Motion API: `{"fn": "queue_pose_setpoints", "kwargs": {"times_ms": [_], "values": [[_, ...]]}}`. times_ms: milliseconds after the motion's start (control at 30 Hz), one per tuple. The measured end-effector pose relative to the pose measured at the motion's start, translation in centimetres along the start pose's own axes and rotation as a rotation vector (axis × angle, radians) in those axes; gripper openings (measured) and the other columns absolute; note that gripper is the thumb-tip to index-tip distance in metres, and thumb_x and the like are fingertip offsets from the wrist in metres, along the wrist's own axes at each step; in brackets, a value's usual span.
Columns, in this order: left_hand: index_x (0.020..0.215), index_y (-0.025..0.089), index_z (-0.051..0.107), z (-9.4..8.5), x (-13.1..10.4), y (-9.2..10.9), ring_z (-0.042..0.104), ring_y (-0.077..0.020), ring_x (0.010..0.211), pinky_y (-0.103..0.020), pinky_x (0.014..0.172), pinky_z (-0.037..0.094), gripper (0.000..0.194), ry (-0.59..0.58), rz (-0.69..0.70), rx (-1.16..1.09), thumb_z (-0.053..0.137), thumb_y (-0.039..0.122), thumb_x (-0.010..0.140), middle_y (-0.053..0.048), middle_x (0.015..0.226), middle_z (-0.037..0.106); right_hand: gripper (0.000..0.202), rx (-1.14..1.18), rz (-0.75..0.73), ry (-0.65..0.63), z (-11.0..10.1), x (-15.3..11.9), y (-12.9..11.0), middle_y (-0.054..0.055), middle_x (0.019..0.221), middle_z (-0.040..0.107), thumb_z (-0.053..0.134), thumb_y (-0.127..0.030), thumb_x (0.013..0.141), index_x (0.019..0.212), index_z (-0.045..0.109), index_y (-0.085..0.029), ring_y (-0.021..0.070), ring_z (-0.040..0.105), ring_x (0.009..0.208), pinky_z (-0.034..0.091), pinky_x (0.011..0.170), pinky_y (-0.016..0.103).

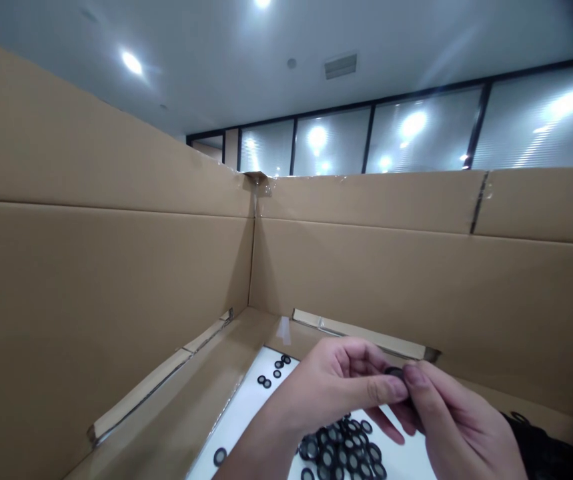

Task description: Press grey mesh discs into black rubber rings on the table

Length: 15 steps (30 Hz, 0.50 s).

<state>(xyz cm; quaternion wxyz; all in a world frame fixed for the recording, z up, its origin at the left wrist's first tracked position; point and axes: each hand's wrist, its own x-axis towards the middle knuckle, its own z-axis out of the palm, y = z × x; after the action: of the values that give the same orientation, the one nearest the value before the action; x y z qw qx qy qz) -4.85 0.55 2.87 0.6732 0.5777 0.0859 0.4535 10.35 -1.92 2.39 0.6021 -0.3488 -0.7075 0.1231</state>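
Between the fingertips of both hands is a small black round piece (pixel 394 372), mostly covered by the fingers. My left hand (pixel 341 380) pinches it from the left with thumb and bent fingers. From the right, my right hand (pixel 459 410) grips it with thumb and fingers pressed together. Under the hands, a pile of small black rings with greyish centres (pixel 349 450) lies on a white board (pixel 239 407). Several more such rings lie apart near the board's far left corner, and one black ring (pixel 220 457) sits by its left edge.
Tall cardboard walls (pixel 116 267) surround the work area on the left and at the back. Folded cardboard strips (pixel 166 373) run along the base of the walls. A black item (pixel 541 443) lies at the lower right. Glass panels (pixel 331 140) stand beyond the box.
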Motion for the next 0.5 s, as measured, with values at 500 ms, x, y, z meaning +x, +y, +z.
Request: {"fn": "queue_pose_setpoints", "kwargs": {"times_ms": [500], "values": [[0.085, 0.012, 0.060, 0.8, -0.3, 0.2, 0.068, -0.0138, 0.059, -0.026, 0.059, 0.057, 0.041, 0.090, -0.042, 0.050, 0.081, 0.046, 0.076, -0.005, 0.067, 0.069, 0.049, 0.069, 0.075, 0.075, 0.4, -0.6, 0.4, -0.001, 0.048, 0.048, 0.050, -0.048, 0.098, 0.057, 0.053, -0.021, 0.0124, 0.047, 0.042, 0.038, 0.040, 0.023]]}}
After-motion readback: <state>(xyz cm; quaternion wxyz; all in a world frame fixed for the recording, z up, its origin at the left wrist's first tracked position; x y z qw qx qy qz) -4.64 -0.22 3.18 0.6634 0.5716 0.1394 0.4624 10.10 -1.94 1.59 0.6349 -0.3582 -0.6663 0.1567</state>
